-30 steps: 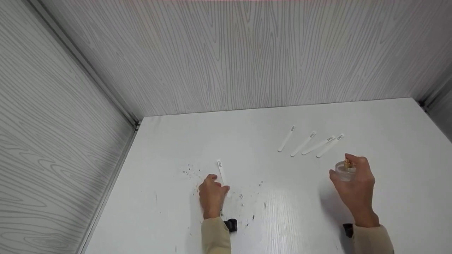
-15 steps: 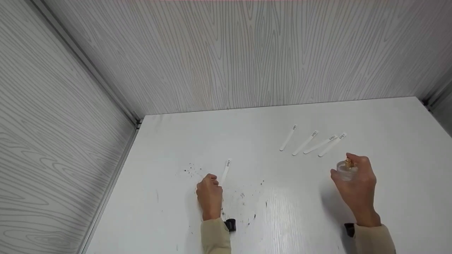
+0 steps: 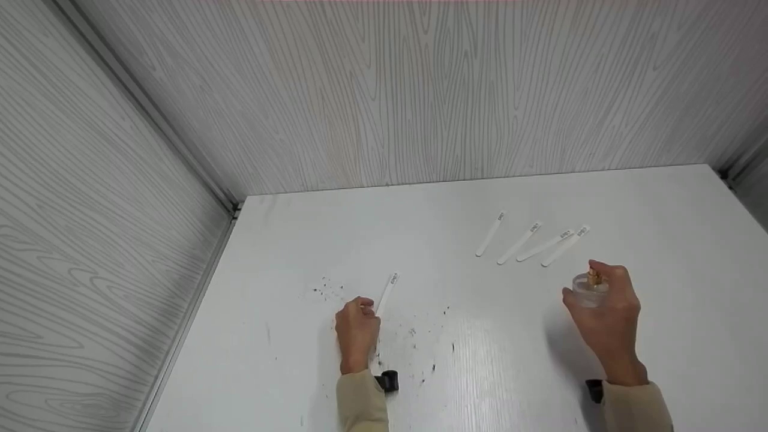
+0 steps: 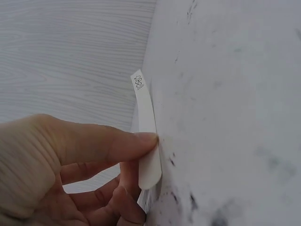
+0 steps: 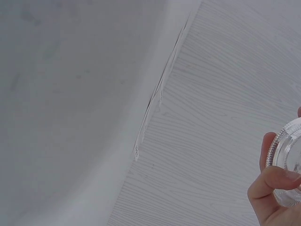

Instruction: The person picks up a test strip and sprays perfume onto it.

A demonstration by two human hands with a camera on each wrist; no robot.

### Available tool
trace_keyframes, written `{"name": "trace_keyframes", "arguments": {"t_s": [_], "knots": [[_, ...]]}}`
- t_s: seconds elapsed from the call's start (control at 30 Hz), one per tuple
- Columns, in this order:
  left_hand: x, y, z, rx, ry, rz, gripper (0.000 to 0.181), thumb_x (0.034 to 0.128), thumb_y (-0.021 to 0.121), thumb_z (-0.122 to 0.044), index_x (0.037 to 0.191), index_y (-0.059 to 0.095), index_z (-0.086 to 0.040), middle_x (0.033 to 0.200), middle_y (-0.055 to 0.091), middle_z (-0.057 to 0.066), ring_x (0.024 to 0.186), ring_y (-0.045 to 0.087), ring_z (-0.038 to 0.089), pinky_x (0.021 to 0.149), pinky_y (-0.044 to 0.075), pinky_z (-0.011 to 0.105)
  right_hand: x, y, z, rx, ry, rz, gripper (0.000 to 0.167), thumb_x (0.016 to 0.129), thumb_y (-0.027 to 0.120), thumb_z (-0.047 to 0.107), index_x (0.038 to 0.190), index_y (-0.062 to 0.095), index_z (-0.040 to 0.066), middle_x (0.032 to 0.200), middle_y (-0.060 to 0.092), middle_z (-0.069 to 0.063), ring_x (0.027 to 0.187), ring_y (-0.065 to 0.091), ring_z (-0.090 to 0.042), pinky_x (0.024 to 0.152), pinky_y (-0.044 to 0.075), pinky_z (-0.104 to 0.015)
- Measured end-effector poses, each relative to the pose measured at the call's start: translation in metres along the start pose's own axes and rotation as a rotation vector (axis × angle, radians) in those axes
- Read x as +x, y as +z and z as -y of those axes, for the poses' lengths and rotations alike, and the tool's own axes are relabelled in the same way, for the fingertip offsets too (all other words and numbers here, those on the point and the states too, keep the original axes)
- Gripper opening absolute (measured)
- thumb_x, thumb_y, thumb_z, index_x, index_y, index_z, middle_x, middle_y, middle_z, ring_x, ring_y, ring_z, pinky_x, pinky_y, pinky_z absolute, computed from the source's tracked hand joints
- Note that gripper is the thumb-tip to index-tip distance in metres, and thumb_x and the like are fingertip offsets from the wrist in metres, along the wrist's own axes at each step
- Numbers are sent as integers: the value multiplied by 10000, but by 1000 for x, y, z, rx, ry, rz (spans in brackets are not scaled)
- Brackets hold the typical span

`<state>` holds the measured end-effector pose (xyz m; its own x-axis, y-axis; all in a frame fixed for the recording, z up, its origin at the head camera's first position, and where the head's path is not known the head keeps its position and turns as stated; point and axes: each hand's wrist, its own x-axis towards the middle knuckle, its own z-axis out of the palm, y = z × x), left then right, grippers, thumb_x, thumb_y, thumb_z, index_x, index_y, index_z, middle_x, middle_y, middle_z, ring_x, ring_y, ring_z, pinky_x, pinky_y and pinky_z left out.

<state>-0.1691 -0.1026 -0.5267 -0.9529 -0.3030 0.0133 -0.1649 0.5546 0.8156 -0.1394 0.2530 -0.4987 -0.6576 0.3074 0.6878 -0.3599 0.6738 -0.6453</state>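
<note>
Low on the white table, my left hand (image 3: 358, 331) pinches a white perfume test strip (image 3: 387, 292) near its rounded end. In the left wrist view the thumb lies across the strip (image 4: 146, 110), whose printed end points away from the hand. My right hand (image 3: 613, 321) grips a clear round glass perfume bottle (image 3: 584, 294) above the table at the right, with a finger on its gold-coloured spray top (image 3: 593, 276). The right wrist view catches only part of the ribbed glass bottle (image 5: 281, 149) at its edge.
Several more white test strips (image 3: 519, 243) lie fanned out at the back right of the table, two of them touching near their printed ends. Dark specks (image 3: 433, 367) dot the white tabletop (image 3: 288, 240) around the left hand. Wood-grain panels (image 3: 390, 90) stand behind and at the left.
My left thumb has closed onto the strip, and the strip's printed end has swung to the right. My right hand stays almost still with the perfume bottle.
</note>
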Motion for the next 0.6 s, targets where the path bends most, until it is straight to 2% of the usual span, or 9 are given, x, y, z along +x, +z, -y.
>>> {"name": "trace_keyframes", "arguments": {"t_s": [0.13, 0.23, 0.33, 0.4, 0.5, 0.6], "knots": [[-1, 1, 2, -6, 16, 39, 207, 833, 627, 126, 984, 739, 40, 892, 719, 133, 881, 694, 311, 762, 581, 466, 0, 1, -1, 1, -12, -1, 587, 629, 779, -256, 1163, 579, -120, 1052, 623, -297, 952, 591, -318, 888, 354, -81], [-1, 2, 3, -29, 38, 75, 169, 853, 654, 104, 974, 746, 31, 888, 723, 125, 870, 696, 298, 760, 586, 448, 0, 1, -3, 8, -23, -5, 582, 625, 773, -263, 1156, 574, -129, 1040, 618, -307, 929, 591, -377, 885, 353, -77], [-1, 2, 2, -69, 54, 112, 143, 870, 682, 74, 986, 753, 30, 894, 717, 113, 868, 687, 281, 775, 582, 435, 1, 1, -3, 8, -27, -8, 583, 624, 772, -260, 1155, 571, -131, 1035, 618, -308, 927, 590, -356, 876, 355, -78], [0, 1, 0, -106, 58, 142, 160, 883, 676, 63, 1018, 757, 36, 914, 713, 112, 887, 681, 280, 791, 576, 432, 1, 0, -3, 13, -18, -6, 584, 624, 774, -256, 1158, 575, -126, 1044, 623, -302, 949, 585, -271, 861, 356, -89], [2, -1, -3, -180, 33, 191, 198, 908, 660, 49, 1088, 744, 55, 957, 711, 115, 915, 681, 270, 813, 571, 406, 1, 0, -2, 16, -9, -1, 586, 627, 778, -249, 1163, 579, -121, 1058, 627, -294, 982, 552, -146, 854, 357, -102], [3, 0, -7, -293, -21, 247, 237, 940, 639, 46, 1165, 692, 99, 979, 702, 142, 897, 713, 263, 802, 590, 359, 1, -1, -1, 18, -8, 0, 586, 627, 778, -247, 1164, 581, -122, 1067, 629, -292, 983, 549, -154, 853, 354, -107]]}}
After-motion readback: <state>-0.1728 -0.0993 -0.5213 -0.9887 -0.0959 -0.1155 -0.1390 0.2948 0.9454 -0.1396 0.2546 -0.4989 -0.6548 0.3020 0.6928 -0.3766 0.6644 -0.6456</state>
